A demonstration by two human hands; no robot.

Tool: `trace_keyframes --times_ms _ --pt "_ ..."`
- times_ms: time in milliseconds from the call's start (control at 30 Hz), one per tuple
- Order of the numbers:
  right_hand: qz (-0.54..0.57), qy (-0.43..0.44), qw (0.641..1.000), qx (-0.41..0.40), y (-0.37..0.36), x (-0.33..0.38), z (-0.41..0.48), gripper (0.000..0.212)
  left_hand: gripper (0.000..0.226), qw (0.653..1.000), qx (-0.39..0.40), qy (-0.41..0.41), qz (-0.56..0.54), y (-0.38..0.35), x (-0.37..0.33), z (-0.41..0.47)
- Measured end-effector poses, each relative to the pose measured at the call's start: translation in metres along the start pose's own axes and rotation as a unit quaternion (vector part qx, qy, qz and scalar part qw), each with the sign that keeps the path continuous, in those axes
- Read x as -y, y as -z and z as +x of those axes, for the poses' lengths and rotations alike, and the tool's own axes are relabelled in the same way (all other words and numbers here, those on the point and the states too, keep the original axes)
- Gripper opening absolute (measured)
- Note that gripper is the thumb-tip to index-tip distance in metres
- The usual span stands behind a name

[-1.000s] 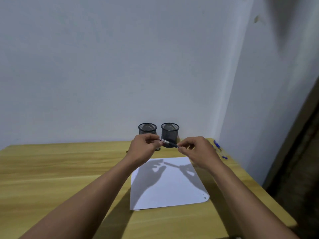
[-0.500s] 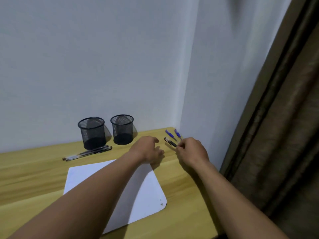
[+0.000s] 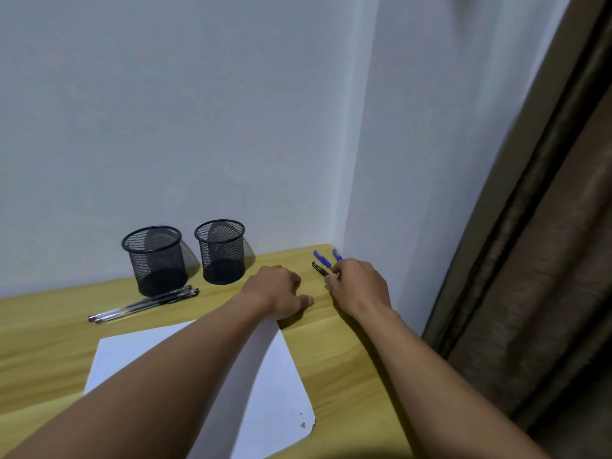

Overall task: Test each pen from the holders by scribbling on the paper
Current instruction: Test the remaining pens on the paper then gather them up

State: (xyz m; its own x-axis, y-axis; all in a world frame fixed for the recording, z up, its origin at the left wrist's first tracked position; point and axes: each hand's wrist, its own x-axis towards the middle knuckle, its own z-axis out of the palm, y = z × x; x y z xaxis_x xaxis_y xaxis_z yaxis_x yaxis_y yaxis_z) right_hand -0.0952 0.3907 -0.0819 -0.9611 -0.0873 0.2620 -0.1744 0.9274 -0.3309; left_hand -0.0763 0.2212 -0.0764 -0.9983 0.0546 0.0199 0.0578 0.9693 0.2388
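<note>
Two black mesh holders (image 3: 155, 260) (image 3: 221, 251) stand by the back wall and look empty. Black pens (image 3: 145, 304) lie in a bunch in front of the left holder. White paper (image 3: 265, 385) lies on the wooden table (image 3: 341, 356), partly under my left forearm. My right hand (image 3: 359, 286) pinches a black pen (image 3: 319, 269) near the table's far right corner, low over the surface, next to two blue pens (image 3: 326, 258). My left hand (image 3: 278, 291) rests curled on the table at the paper's top edge, holding nothing.
The white wall meets a side wall at the table's far right corner. A brown curtain (image 3: 530, 276) hangs just right of the table's right edge. The paper's near right corner is torn with small spots.
A second ago both hands held the black pen over the paper. The left hand has let go and dropped to the table; the right hand carried the pen to the far right corner, beside the blue pens.
</note>
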Motion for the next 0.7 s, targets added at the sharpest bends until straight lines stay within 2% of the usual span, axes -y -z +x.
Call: trace_keyframes --times_ms 100,400,567,700 --pt "0.022 0.017 1.0 -0.01 0.013 0.006 -0.009 0.026 0.063 0.999 -0.012 0.0 -0.048 0.006 0.004 -0.008" --pt "0.098 0.104 0.989 0.04 0.034 0.081 -0.027 0.027 0.041 0.979 -0.168 -0.002 -0.115 0.041 0.064 -0.09" --pt "0.123 0.191 0.97 0.092 0.014 0.145 -0.039 0.027 0.022 0.967 -0.221 0.055 -0.118 0.064 0.118 -0.137" --pt "0.127 0.23 0.956 0.134 -0.014 0.183 -0.042 0.028 0.024 0.965 -0.211 0.105 -0.114 0.072 0.165 -0.158"
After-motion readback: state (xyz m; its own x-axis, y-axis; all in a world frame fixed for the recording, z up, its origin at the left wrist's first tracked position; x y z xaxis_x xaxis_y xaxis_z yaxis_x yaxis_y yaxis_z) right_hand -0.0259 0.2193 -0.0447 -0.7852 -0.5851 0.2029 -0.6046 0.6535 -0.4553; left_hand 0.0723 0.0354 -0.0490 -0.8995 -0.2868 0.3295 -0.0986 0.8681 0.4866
